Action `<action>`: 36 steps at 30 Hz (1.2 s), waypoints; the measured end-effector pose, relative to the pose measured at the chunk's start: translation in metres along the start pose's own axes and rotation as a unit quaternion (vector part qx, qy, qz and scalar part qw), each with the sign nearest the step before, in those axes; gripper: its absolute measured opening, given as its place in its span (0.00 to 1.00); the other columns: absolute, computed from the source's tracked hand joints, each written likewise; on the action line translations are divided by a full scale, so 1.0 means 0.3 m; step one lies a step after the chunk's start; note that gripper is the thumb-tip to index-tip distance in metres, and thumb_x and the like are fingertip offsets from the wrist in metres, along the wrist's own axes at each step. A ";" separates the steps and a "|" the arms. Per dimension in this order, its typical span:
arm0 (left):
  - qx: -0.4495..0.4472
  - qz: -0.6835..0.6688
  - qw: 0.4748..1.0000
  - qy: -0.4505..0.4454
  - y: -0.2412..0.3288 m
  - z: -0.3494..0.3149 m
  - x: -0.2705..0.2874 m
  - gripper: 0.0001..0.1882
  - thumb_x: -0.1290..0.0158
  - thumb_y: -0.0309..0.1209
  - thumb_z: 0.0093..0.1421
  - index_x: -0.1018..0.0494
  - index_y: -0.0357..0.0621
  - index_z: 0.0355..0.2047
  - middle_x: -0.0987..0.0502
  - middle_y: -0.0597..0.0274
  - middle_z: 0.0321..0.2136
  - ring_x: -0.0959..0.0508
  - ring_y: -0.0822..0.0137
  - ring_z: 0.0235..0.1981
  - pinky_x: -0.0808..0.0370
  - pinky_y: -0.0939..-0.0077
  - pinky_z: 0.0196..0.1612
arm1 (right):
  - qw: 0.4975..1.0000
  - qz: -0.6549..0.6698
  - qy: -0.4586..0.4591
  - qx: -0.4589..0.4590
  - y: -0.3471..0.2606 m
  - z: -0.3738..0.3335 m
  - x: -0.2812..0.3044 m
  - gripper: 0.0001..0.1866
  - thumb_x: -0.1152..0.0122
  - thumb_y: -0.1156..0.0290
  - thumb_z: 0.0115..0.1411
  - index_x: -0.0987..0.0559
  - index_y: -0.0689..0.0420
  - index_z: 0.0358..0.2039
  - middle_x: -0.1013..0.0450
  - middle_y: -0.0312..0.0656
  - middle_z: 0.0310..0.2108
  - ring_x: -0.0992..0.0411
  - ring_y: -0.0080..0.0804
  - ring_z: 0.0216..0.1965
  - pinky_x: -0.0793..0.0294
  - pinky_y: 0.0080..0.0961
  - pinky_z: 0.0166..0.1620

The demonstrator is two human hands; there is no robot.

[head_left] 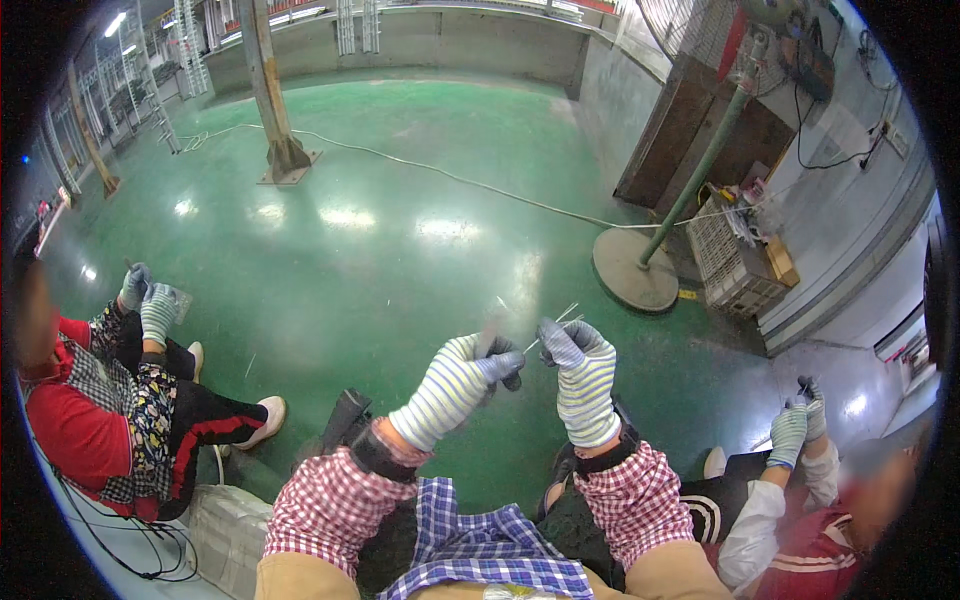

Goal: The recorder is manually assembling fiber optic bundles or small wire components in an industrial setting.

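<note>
Above a green floor [420, 270], the left hand [447, 388] is pinching a blurred piece [490, 336] while the right hand [583, 382] is gripping thin pale strips [568, 312], closeness probably aiding control

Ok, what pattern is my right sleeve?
The right sleeve is red-and-white checked; it shows best in the head view.

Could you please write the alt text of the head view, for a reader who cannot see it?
The wearer's left grip and right grip, in striped gloves, are raised close together, with thin pale strands at the right one. One gloved person is at left, another at right; beyond are a green floor and a round-based pole.
</note>
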State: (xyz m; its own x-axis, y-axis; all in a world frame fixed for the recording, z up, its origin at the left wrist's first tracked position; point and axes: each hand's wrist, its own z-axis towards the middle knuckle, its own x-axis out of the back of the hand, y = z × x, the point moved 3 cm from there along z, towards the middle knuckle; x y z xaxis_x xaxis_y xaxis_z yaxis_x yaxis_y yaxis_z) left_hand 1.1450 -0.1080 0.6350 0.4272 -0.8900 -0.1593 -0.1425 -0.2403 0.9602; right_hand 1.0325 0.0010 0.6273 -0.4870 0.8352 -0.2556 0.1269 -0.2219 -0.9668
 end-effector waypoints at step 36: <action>0.132 -0.279 0.942 -0.134 -0.063 -0.004 -0.010 0.14 0.47 0.40 0.57 0.30 0.42 0.33 0.29 0.67 0.20 0.37 0.81 0.12 0.42 0.88 0.15 | 0.999 0.023 0.025 0.026 -0.007 0.013 0.035 0.09 0.31 0.69 0.49 0.24 0.53 0.20 0.31 0.25 0.19 0.39 0.11 0.22 0.40 0.13 0.26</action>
State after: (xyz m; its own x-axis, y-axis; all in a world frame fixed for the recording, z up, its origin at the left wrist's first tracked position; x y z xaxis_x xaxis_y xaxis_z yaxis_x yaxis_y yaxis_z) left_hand 1.1476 -0.1003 0.6175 0.2664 -0.6544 -0.7077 -0.1944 -0.7556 0.6255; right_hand 1.0236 0.0083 0.6267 -0.4380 0.8469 -0.3016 0.1023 -0.2863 -0.9527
